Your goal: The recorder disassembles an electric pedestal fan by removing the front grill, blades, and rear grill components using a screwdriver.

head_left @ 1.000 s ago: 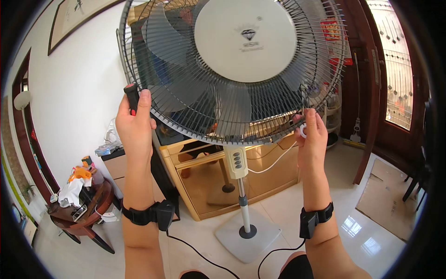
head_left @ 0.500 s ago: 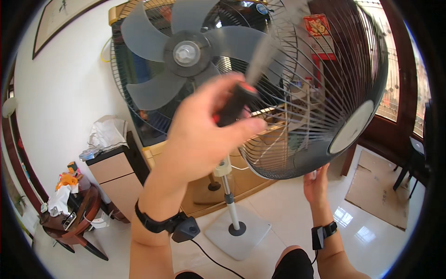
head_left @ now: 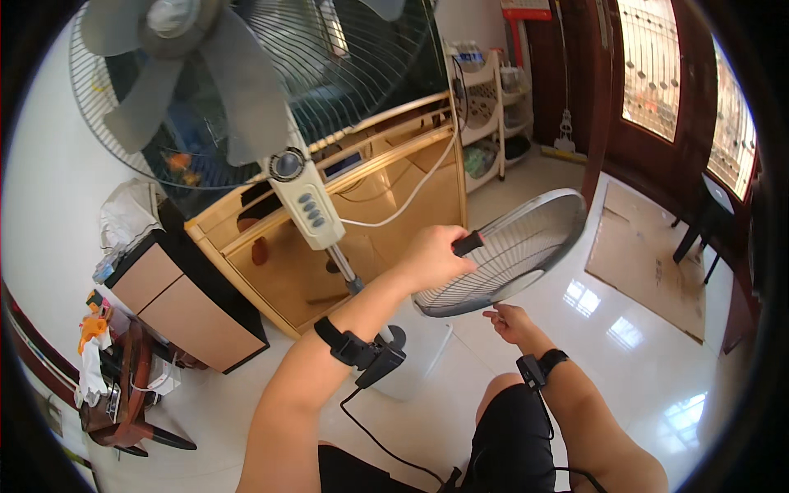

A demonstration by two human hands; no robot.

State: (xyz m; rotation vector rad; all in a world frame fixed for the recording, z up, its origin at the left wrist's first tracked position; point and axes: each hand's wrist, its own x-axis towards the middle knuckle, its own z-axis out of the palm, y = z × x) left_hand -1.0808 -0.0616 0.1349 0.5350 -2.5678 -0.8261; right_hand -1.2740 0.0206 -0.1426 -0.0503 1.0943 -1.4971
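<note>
A detached round fan grille [head_left: 526,246], made of grey wire with a solid centre disc, hangs tilted in front of me. My right hand [head_left: 513,323] is at its lower edge, fingers bent against the underside. Over the grille's left side, my left hand [head_left: 437,261] is closed round a tool's black-and-red handle [head_left: 468,243]; the tool's working end is hidden. At upper left stands the pedestal fan [head_left: 308,205], its grey blades [head_left: 246,90] exposed and its rear grille [head_left: 82,90] behind them.
Behind the fan is a gold-edged glass cabinet [head_left: 394,185]. A drawer unit [head_left: 185,300] and a cluttered wooden stool [head_left: 136,386] stand left. Flat cardboard [head_left: 645,259] lies near the dark door at right, with a black chair [head_left: 707,218] beside it. A white shelf rack [head_left: 485,115] stands farther back.
The front grille has come down, away from the fan head, and now lies flatter. My left hand, still with the tool, has moved right and down. The view has shifted downward and right.
</note>
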